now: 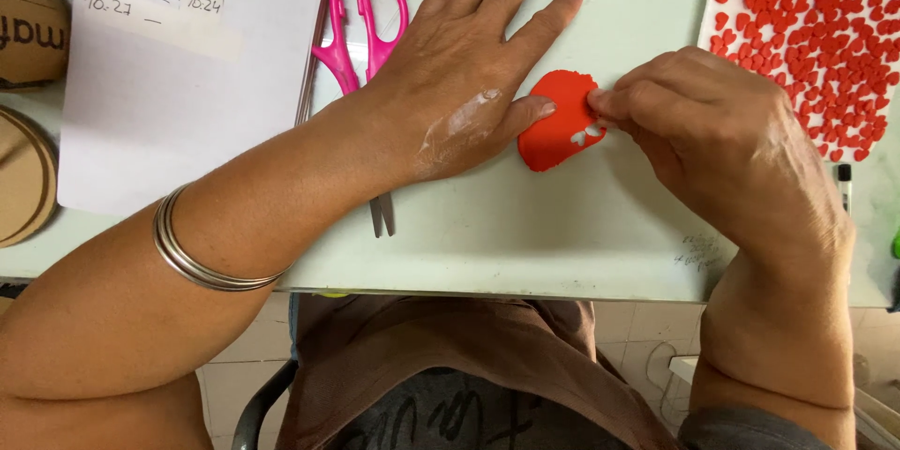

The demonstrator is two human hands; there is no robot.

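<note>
The left hand (459, 84) lies flat, fingers spread, thumb holding the red clay (558, 122) in mid frame. The right hand (712, 141) pinches its right edge with bunched fingers. The clay runs lower left to upper right.

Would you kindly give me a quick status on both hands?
Left hand flat, thumb on red clay. Right hand pinching at clay's edge. Pink scissors under left wrist.

A pale table (562, 234) bears red clay (553, 136), pink scissors (361, 28), white paper (187, 84) and a heart-covered sheet (722, 9).
</note>
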